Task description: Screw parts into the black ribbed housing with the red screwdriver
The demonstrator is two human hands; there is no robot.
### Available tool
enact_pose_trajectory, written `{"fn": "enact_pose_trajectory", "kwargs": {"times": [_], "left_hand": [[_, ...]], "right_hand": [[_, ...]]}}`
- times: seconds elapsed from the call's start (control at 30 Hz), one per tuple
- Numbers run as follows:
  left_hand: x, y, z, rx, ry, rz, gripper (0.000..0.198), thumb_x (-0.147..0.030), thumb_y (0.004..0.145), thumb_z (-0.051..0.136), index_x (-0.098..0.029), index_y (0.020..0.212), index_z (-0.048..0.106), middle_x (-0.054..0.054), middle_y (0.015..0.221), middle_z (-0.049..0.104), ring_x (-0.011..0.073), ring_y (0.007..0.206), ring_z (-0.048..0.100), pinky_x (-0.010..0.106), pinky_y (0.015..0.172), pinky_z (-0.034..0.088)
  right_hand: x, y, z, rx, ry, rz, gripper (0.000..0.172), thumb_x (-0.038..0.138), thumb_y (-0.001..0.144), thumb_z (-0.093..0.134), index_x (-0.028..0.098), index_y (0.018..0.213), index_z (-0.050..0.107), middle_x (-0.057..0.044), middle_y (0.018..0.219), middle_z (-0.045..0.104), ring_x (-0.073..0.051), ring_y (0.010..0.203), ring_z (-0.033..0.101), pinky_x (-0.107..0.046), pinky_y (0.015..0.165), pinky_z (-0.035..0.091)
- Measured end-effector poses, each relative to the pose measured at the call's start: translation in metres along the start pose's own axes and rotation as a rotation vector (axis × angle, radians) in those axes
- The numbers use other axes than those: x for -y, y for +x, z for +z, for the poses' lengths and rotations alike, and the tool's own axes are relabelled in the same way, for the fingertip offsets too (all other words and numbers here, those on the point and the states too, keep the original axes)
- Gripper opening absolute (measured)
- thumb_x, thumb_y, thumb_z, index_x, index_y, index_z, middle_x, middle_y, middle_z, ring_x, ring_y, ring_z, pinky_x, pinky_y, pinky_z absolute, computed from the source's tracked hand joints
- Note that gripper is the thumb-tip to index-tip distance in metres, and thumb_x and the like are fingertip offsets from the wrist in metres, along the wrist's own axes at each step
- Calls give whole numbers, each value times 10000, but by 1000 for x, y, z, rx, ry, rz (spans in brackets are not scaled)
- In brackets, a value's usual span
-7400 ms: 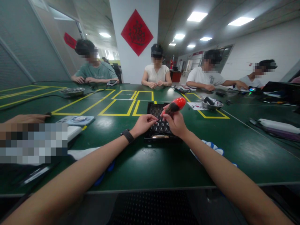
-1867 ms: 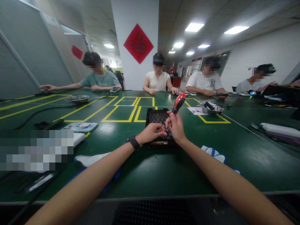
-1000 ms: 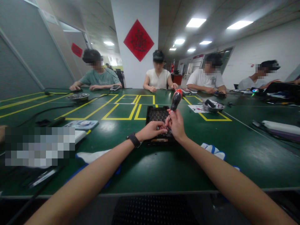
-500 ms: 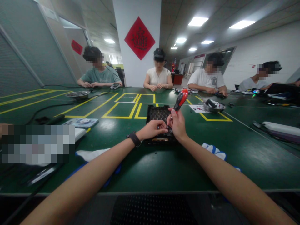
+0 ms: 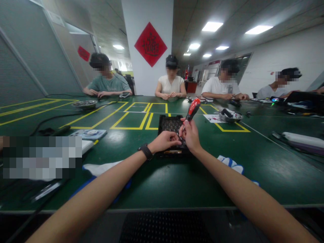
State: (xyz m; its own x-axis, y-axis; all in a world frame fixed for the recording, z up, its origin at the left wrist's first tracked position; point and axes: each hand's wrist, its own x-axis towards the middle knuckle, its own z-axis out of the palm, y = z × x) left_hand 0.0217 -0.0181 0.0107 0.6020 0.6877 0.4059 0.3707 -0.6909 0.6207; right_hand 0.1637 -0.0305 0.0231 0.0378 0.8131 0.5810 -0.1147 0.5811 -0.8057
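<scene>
Head view: the red-and-black screwdriver (image 5: 193, 110) tilts over the black case (image 5: 160, 126), in from the near edge of the surface (image 5: 157, 189) — likely light, stiff, best gripped by its thick handle. Fingers of the right hand (image 5: 191, 135) clasp its lower part; those of the left hand (image 5: 164, 140) curl narrowly beside them — holding what, I cannot tell.

Red-black screwdriver (image 5: 193, 109) tilted, black tray (image 5: 172, 155) beneath
</scene>
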Motion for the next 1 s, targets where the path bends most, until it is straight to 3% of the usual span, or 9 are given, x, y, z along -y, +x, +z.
{"fn": "enact_pose_trajectory", "kwargs": {"times": [0.23, 0.43, 0.7, 1.0], "left_hand": [[-2, 0, -3, 96, -87, 32, 275, -354, 818, 506, -115, 814, 641, 32, 765, 647, 123, 715, 566, 216, 684, 410], [-3, 1, -1, 4, -39, 6, 302, -417, 731, 605, -117, 717, 572, -8, 652, 560, 95, 607, 487, 202, 585, 373], [-1, 1, -2, 101, -141, 45, 246, -344, 806, 524, -111, 791, 598, 27, 755, 619, 117, 712, 549, 220, 685, 411], [-5, 0, -2, 13, -33, 0, 259, -375, 766, 572, -120, 730, 564, -11, 655, 542, 89, 608, 468, 198, 585, 360]], "right_hand": [[2, -1, 0, 19, 19, 40, 317, 467, 870, 349, 198, 997, 460, 82, 467, 460, -46, 325, 314, -164, 336, 229], [2, -1, 0, 11, 18, -1, 294, 445, 873, 362, 192, 983, 464, 82, 462, 459, -47, 347, 352, -159, 362, 281], [4, -2, 0, 27, 35, 37, 309, 452, 878, 341, 197, 1004, 461, 81, 472, 465, -42, 312, 326, -159, 319, 233], [6, -1, 1, 6, 51, 6, 283, 437, 877, 356, 199, 998, 452, 78, 481, 475, -42, 335, 339, -157, 341, 241]]}}
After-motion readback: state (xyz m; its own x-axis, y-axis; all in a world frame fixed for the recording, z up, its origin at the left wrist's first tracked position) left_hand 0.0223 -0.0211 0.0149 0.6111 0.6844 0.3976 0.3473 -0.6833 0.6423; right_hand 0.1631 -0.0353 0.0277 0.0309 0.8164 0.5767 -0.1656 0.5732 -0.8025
